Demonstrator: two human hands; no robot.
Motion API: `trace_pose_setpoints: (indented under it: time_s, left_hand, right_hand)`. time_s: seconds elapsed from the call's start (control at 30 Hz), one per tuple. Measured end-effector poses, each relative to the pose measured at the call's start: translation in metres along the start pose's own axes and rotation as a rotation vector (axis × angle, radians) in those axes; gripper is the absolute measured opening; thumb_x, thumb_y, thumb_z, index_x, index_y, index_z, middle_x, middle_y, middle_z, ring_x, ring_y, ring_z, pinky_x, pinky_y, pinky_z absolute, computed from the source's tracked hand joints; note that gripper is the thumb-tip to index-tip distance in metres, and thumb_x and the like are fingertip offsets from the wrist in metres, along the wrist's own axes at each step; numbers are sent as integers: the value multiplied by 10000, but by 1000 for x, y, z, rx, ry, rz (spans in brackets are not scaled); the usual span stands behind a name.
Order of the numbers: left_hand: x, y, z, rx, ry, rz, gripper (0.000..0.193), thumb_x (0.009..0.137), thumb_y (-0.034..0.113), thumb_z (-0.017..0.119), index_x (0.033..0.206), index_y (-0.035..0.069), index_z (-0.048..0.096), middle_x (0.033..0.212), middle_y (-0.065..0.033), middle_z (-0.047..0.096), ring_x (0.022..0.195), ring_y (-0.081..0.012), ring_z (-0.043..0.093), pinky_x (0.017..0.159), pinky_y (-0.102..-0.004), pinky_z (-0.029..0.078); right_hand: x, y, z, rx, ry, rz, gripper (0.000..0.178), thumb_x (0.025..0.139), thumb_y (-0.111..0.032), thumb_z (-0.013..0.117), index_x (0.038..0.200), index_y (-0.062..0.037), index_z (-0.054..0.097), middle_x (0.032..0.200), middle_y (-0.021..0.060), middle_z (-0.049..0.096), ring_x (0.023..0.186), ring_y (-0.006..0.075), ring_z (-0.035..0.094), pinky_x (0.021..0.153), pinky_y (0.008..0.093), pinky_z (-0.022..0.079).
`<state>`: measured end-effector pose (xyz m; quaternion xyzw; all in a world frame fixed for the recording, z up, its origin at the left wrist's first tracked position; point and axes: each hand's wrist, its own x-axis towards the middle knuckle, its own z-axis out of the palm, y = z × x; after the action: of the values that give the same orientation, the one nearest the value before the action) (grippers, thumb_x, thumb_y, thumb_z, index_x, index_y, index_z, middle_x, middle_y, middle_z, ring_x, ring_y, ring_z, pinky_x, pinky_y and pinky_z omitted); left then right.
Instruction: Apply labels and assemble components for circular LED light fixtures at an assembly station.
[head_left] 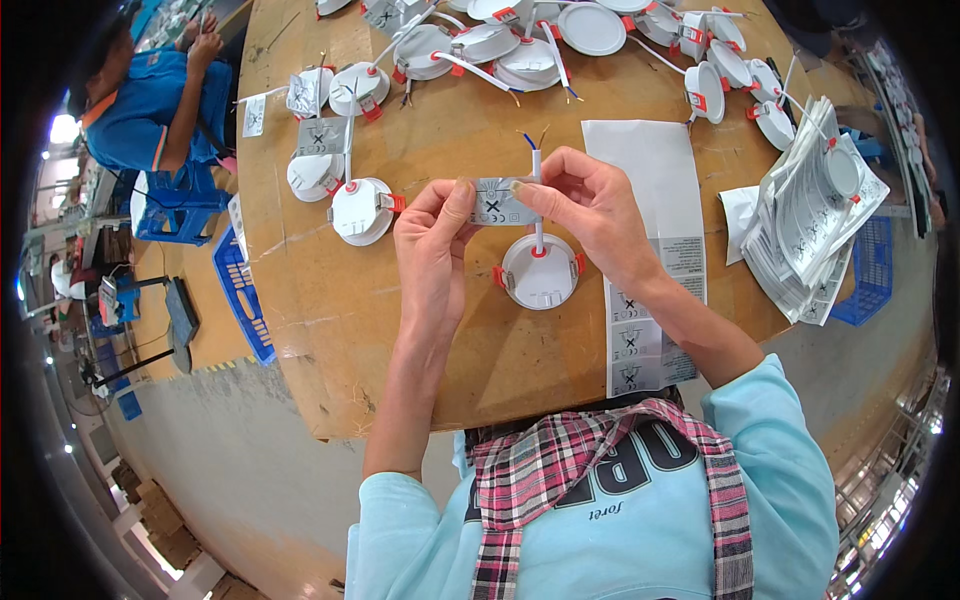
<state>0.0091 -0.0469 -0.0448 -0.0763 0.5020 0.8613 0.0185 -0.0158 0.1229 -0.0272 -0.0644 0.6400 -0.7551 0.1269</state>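
A small silver-grey label [497, 205] is stretched between my two hands, beside the white cable [537, 215] of a round white downlight [540, 278]. My left hand [435, 232] pinches the label's left end between thumb and finger. The right hand [592, 205] has its thumb on the label's other end, and its fingers are at the cable behind. Brown and blue wire ends stick out above the fingers. The downlight lies on the table with its back up and red-tipped spring clips at both sides.
Two labelled downlights [362, 212] sit to the left, and many more [535, 60] crowd the table's far side. A label sheet [655, 255] lies under my right forearm. Stacked printed sheets [805, 215] rest at the right edge. A co-worker in blue [150, 100] sits at the far left.
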Motion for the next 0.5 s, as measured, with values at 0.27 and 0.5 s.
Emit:
trace_pose_setpoints:
  time_s: [0.27,0.5]
  left_hand:
    - [1,0,-3,56,-3,-40,160,927,186,580,913,38,637,878,-34,665,791,-93,629,762,-272,520]
    - [3,-5,5,5,10,-50,192,916,180,598,1006,11,614,900,-47,666,789,-107,632,757,-273,524]
  right_hand:
    - [1,-4,-6,-37,-49,55,163,853,-142,665,829,7,604,766,35,637,719,69,582,658,226,494]
    - [6,2,-5,19,-60,154,215,873,-196,646,924,14,650,798,44,652,752,83,593,697,223,500]
